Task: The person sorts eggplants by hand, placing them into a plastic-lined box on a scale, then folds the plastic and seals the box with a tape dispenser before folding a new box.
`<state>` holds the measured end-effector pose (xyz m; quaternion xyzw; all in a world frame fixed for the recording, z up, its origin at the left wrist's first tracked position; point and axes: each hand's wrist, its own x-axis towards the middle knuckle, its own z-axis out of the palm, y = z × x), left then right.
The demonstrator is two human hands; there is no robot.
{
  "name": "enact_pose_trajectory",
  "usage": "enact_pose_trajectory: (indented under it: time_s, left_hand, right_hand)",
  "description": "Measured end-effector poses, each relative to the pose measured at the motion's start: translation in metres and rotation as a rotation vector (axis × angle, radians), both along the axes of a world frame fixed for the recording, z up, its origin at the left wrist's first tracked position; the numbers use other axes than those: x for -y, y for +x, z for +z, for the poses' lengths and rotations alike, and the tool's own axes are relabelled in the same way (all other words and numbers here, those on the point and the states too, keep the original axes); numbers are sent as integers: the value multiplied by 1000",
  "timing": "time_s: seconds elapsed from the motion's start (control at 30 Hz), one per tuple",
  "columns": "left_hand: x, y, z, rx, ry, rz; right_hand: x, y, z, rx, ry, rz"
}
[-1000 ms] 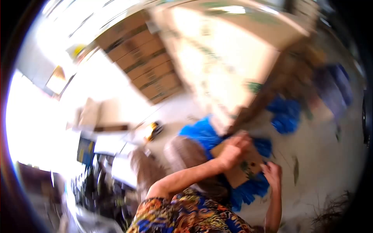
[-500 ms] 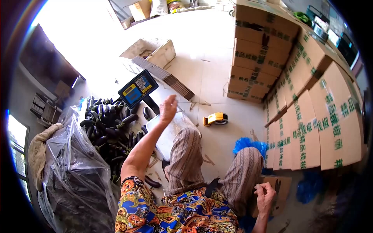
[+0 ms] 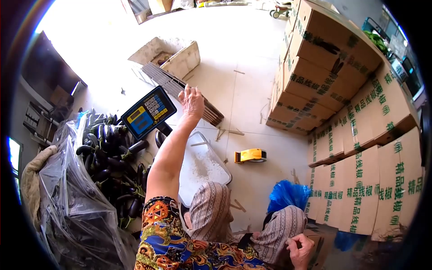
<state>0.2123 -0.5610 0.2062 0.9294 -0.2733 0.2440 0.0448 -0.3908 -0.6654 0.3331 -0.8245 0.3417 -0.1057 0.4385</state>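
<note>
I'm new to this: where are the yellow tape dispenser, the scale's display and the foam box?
Yellow tape dispenser (image 3: 248, 155): head view, middle of its body.
Scale's display (image 3: 151, 110): head view, on its front panel.
Foam box (image 3: 183, 60): head view, on its near wall.

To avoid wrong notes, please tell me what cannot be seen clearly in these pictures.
In the head view now:
Whether the left hand touches the flat cardboard: the hand covers the spot.
The reading on the scale: too small.
What the stacked boxes hold: their walls hide it.
The arm behind the right hand: cut off by the lower edge.
</note>
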Motion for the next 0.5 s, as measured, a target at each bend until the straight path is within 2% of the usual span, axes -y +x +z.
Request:
enact_pose_trajectory:
  time_s: [0.07, 0.1, 0.2, 0.27, 0.37, 0.5]
  left_hand:
    - [11, -4, 21, 5, 113, -2]
    - [15, -7, 27, 5, 9, -51]
    - [31, -1, 15, -136, -72, 12]
    - [45, 8, 8, -18, -95, -9]
    - [62, 12, 11, 94, 127, -60]
    - [61, 27, 21, 95, 206, -170]
  right_hand:
    - [6, 2, -3, 4, 86, -9]
    - [11, 3, -3, -10, 118, -8]
    - [21, 3, -13, -15, 185, -3]
    - [25, 4, -14, -22, 234, 2]
    - [27, 6, -10, -1, 328, -2]
    - [28, -7, -21, 60, 447, -59]
